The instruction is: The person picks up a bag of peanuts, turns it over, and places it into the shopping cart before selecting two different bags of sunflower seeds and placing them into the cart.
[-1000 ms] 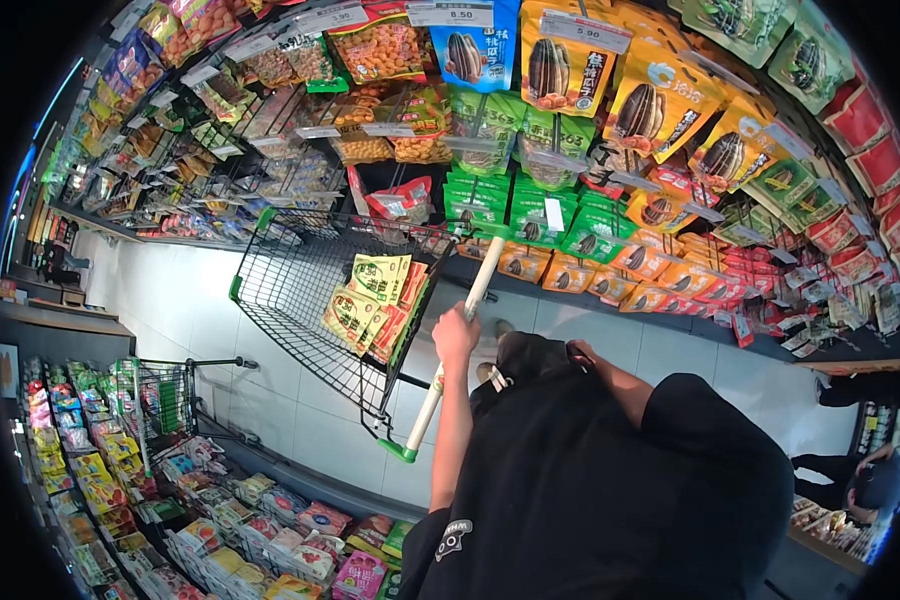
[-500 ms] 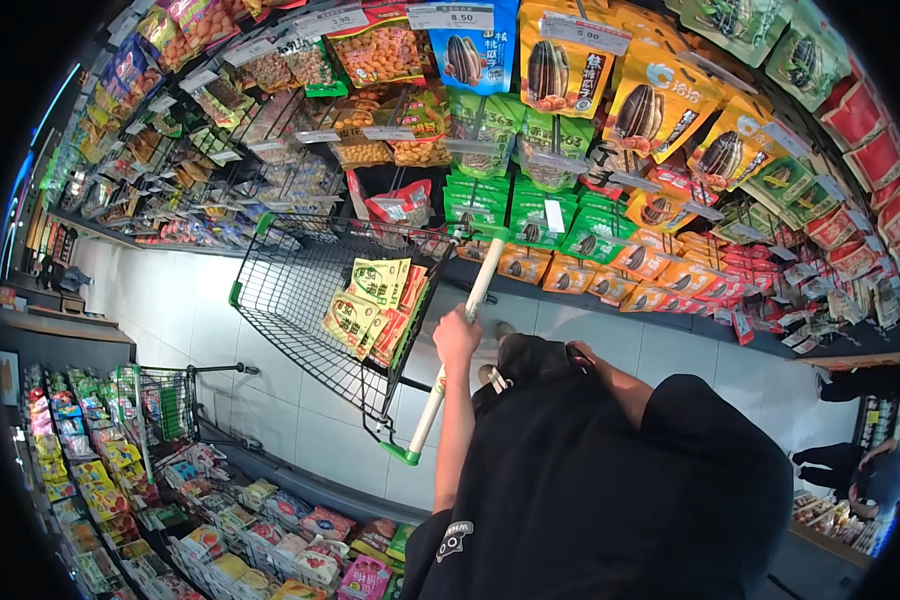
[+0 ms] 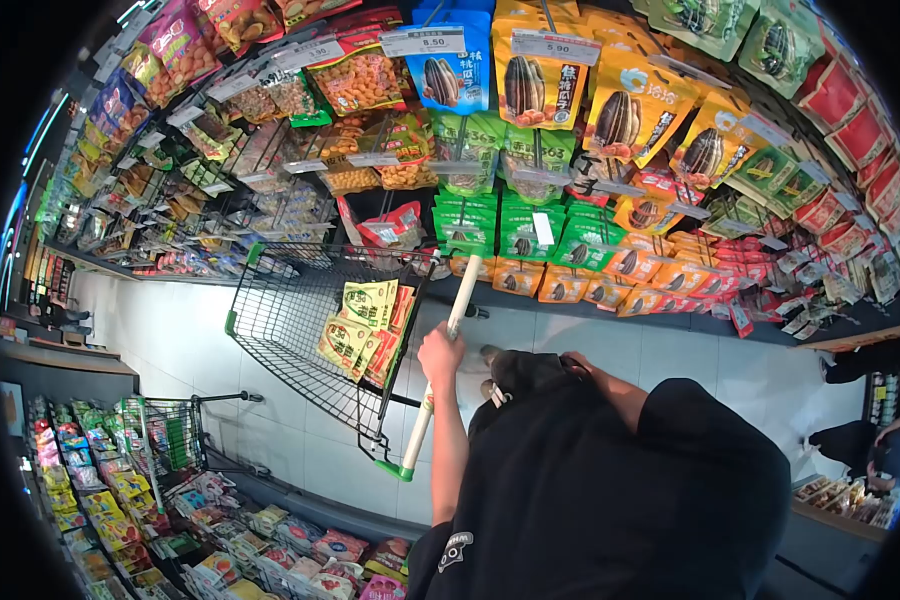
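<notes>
My left hand (image 3: 440, 355) is wrapped around the pale handle bar (image 3: 460, 300) of a black wire shopping cart (image 3: 295, 325) with green corner pieces. Several yellow and red snack packets (image 3: 355, 330) lie in the cart, close to its handle end. On the other side of my body, my right hand (image 3: 576, 364) rests against the dark clothing at my waist; its fingers are hidden, so its grip does not show.
Shelves of hanging snack bags (image 3: 530, 90) run along the aisle's far side. A second cart (image 3: 170, 440) stands at lower left, by low bins of packaged snacks (image 3: 300, 560). At the right edge is another person (image 3: 860, 445). Pale floor tiles (image 3: 280, 400) lie under my cart.
The view has shifted slightly, and the shelves sit lower and further left. My left hand and the cart handle appear lower and further left too, the hand still gripping it.
</notes>
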{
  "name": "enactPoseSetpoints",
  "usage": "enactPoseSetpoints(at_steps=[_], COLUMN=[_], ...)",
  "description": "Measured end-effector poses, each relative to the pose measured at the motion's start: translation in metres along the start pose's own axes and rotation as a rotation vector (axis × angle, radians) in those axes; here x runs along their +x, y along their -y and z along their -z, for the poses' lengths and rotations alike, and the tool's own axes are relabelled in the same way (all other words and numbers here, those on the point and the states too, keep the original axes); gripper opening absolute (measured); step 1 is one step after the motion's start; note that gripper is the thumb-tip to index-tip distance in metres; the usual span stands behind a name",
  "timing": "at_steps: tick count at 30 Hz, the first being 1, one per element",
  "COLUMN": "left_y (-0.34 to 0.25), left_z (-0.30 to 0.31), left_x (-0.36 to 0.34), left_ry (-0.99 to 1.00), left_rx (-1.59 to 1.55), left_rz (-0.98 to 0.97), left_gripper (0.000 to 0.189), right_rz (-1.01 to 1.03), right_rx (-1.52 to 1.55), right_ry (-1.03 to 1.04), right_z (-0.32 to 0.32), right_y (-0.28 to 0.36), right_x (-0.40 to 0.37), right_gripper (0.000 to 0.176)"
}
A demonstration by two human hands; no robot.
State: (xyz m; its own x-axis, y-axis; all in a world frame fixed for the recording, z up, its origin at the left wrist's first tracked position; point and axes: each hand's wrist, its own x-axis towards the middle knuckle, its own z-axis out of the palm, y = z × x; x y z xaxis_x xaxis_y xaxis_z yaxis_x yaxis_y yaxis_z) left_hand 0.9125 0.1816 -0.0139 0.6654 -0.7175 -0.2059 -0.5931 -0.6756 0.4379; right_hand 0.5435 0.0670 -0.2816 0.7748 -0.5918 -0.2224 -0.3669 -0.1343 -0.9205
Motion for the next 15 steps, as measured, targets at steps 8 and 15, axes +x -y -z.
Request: enactPoseSetpoints(at_steps=[8, 15], left_y=[0.015, 0.022], left_z=[0.003, 0.015], left_x=[0.010, 0.015], left_ry=[-0.007, 0.009], left_rx=[0.028, 0.049], left_rz=[0.004, 0.029], left_gripper=[0.026, 0.026], right_rz=[0.159, -0.279], right_rx=[-0.057, -0.273], right_ry=[-0.023, 0.045], right_z=[-0.011, -0.014], right_y=[-0.041, -0.041], right_x=[0.018, 0.033], right_gripper=[0.082, 0.039])
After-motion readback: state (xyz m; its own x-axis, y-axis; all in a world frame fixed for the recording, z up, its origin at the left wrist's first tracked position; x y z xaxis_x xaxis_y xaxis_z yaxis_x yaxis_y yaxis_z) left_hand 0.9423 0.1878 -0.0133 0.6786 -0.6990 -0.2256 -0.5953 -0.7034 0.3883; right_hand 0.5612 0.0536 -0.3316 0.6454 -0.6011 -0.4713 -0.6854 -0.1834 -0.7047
